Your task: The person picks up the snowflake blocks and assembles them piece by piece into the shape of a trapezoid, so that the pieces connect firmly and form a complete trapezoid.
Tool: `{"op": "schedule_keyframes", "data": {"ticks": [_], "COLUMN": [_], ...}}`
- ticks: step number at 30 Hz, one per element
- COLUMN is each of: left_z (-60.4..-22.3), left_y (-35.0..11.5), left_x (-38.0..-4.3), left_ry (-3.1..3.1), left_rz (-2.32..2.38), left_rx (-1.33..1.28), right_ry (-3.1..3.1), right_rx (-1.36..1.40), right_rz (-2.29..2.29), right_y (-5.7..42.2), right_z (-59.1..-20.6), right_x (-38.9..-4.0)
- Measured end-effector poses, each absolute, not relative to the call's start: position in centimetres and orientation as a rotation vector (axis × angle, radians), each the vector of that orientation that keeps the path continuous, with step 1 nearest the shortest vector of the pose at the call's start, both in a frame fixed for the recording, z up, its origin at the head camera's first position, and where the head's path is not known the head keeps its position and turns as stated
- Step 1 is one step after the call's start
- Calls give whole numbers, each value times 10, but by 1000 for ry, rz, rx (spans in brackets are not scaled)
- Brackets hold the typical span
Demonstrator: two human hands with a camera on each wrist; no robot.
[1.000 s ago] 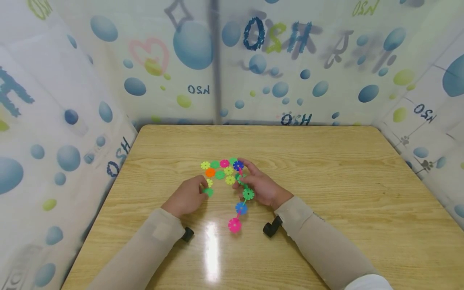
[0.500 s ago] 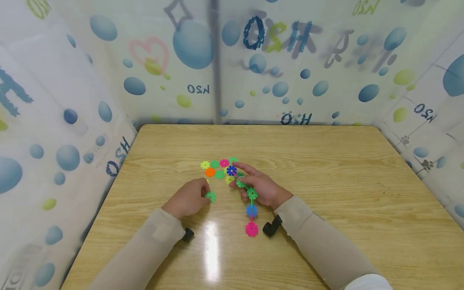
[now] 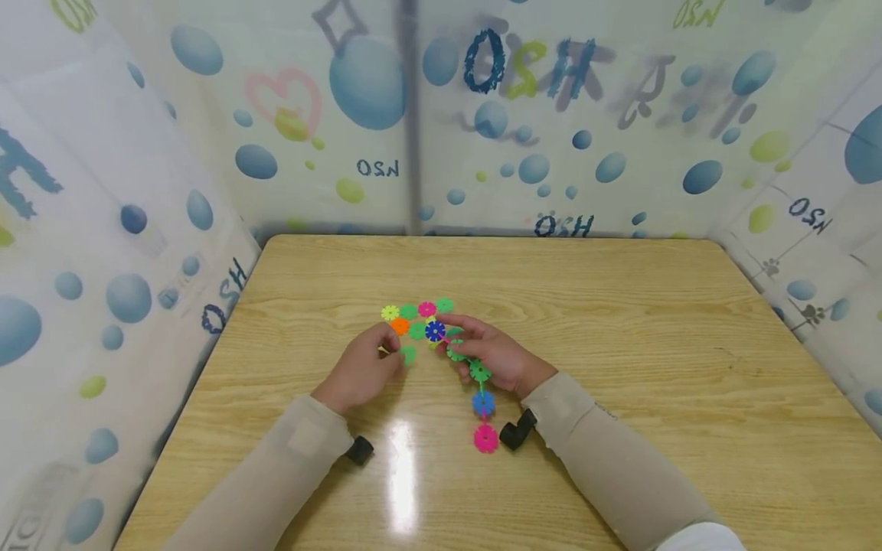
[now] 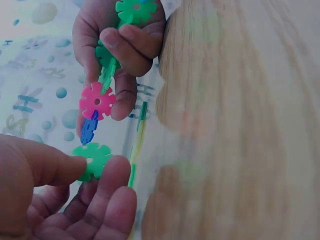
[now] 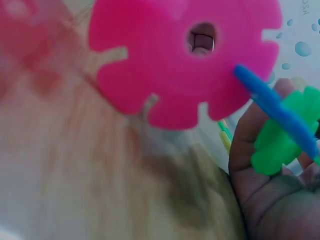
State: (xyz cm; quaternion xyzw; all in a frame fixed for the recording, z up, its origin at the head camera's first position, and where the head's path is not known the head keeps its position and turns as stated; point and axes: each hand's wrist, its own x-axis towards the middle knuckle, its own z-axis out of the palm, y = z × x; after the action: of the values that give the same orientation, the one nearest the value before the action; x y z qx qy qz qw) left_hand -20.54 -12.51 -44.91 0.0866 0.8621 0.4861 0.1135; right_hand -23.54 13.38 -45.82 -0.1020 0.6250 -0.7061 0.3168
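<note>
My left hand [image 3: 361,367] pinches a green snowflake disc [image 4: 97,162], a notched plastic building piece, between thumb and fingers. My right hand [image 3: 499,356] holds a chain of interlocked snowflake discs. The chain's dark blue end disc [image 3: 435,330] points left; in the left wrist view that blue disc [image 4: 89,129] sits right by the top of the pinched green one, edge-on below a pink disc [image 4: 97,101]. From my right hand the chain hangs down through a green disc [image 3: 480,371] and a lighter blue disc [image 3: 483,403] to a pink end disc [image 3: 485,438].
Loose snowflake discs lie in rows beyond my hands, among them a yellow disc [image 3: 390,312], an orange disc [image 3: 400,327] and a pink disc [image 3: 427,309]. They lie on a wooden table [image 3: 620,306], with a printed curtain [image 3: 310,199] behind its far edge.
My left hand has picked up the green disc and brought it toward the chain's dark blue end. That end has shifted left and nearer, while the pink end has swung right.
</note>
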Motion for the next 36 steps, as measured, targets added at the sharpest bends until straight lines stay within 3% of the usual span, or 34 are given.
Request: {"op": "schedule_keyframes", "data": {"ticks": [20,36], "left_z": [-447,-447], "left_y": [-116,-114], "left_x": [-203,-200], "left_ry": [2499,2653], "left_rz": [1618,1580], "left_rx": [164,377], "right_ry": [1695,1633], "right_rx": [-391,-392], "right_rz": [-1737,-1751], "right_y": [136,136], "right_z": [-460,-462], "right_x": [-236,-236]}}
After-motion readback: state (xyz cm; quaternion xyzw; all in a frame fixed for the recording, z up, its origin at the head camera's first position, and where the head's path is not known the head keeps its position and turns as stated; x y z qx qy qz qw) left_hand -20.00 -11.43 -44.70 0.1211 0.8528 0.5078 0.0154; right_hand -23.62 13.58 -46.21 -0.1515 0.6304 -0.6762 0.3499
